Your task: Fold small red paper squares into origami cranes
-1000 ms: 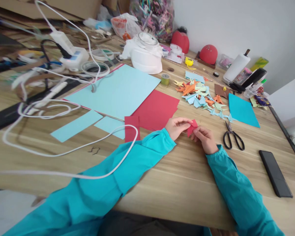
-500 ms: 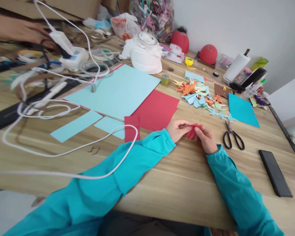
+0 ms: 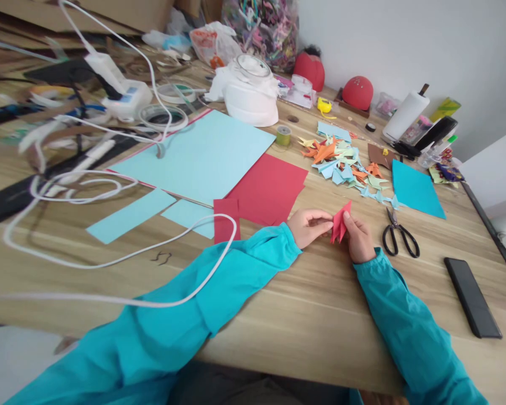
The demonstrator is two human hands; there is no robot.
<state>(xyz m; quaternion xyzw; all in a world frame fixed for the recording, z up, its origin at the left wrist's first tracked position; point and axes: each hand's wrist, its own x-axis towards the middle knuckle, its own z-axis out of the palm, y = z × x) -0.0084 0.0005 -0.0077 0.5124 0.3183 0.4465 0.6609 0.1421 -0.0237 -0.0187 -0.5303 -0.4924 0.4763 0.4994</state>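
A small folded red paper piece (image 3: 339, 223) stands pointed up between my two hands, just above the wooden table (image 3: 303, 315). My left hand (image 3: 308, 226) pinches its left side with the fingertips. My right hand (image 3: 358, 239) grips its right edge, fingers closed. Both arms wear teal sleeves. A large red sheet (image 3: 268, 188) lies just behind my left hand, and a smaller red piece (image 3: 225, 220) lies to its left.
A big light-blue sheet (image 3: 202, 154) and blue strips (image 3: 130, 216) lie left of centre. A pile of folded paper shapes (image 3: 341, 166), black scissors (image 3: 398, 236), a blue sheet (image 3: 415, 188) and a dark phone (image 3: 472, 298) sit to the right. White cables (image 3: 109, 259) loop across the left.
The red paper piece has been turned from lying low between my fingers to standing upright with its tip up. Another person's arm seen at the far left half a second ago is gone.
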